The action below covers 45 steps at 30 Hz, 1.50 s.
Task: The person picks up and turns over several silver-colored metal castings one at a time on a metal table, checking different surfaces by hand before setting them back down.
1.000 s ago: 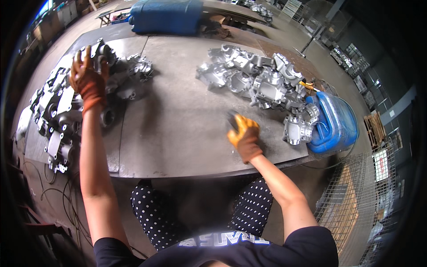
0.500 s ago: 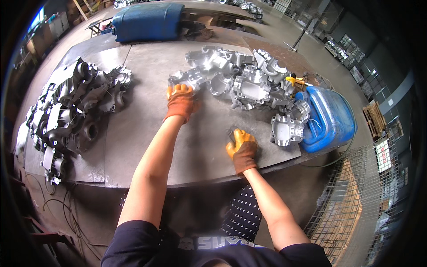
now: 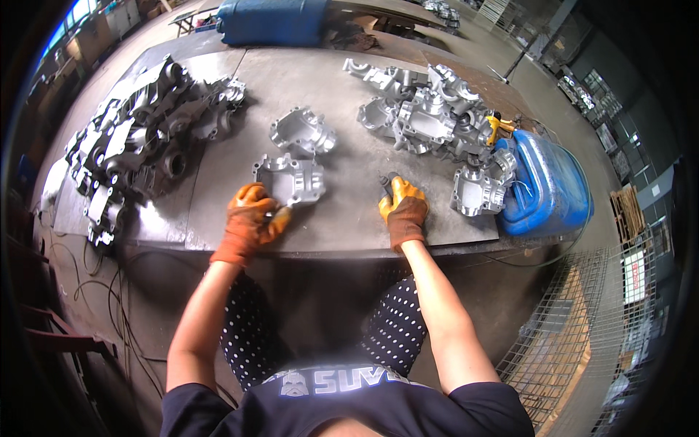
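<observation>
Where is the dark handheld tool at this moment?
In the head view, the dark handheld tool is right of centre, in the right hand, over the near part of the table, left of the blue jerrycan.

Castings are bare silvery metal: near casting [image 3: 309, 182] and the casting behind it [image 3: 301, 132] show bright machined-looking faces against duller, matt as-cast skin, same mix on right pile [image 3: 426, 120] and left pile [image 3: 124, 142]. Tabletop [image 3: 349, 218] reads as smooth grey sheet metal, low sheen, scuffed; blue jerrycan [image 3: 557, 182] is glossy plastic, blue drum [image 3: 273, 22] duller and scuffed, mesh cage [image 3: 539, 349] metal wire. Gloves on left hand [image 3: 251, 222] and right hand [image 3: 405, 213] are matt knit cloth at the cuffs with smoother yellow-orange coated-looking fingers, dark tool [image 3: 386, 184] matt, trousers [image 3: 397, 313] and shirt [image 3: 255, 408] matt cloth.
</observation>
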Tool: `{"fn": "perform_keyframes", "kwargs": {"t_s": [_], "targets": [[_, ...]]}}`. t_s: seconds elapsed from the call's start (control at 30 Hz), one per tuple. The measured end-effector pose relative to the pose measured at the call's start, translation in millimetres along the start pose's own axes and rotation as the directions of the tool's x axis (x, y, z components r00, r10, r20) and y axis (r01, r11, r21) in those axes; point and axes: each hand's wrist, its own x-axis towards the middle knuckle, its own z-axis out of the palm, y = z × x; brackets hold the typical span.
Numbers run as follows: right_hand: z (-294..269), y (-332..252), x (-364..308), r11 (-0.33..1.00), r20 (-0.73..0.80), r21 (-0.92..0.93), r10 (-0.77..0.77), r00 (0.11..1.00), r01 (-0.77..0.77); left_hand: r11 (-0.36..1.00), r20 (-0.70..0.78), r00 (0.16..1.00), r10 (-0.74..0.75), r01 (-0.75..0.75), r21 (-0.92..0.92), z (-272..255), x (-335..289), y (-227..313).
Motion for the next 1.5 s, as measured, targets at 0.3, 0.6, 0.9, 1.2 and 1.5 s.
{"fn": "perform_keyframes", "kwargs": {"t_s": [0.3, 0.6, 0.9, 1.2, 1.5], "targets": [[-4, 0, -3, 0.994, -0.018, -0.099, 0.032, 0.999, -0.034, 0.910, -0.140, 0.989, -0.052, 0.105, 0.401, -63, 49, 10], [5, 2, -4, 0.996, -0.101, 0.083, 0.031, 0.994, -0.022, 0.754, -0.043, 0.884, -0.466, 0.422, 0.503, 114, 118, 64], [16, 45, 25, 0.967, 0.071, 0.250, 0.023, 0.997, -0.040, 0.875, 0.430, 0.874, 0.226, -0.376, 0.305, 13, 41, 56], [-82, -49, 32, 0.678, 0.396, -0.303, -0.551, 0.735, 0.670, 0.894, -0.112, 0.980, 0.162, -0.098, 0.438, 15, -14, 92], [-53, -92, 65, 0.275, 0.227, -0.418, -0.891, 0.392, 0.866, 0.928, -0.083, 0.980, -0.179, 0.196, 0.316, 71, -13, 123]]}}
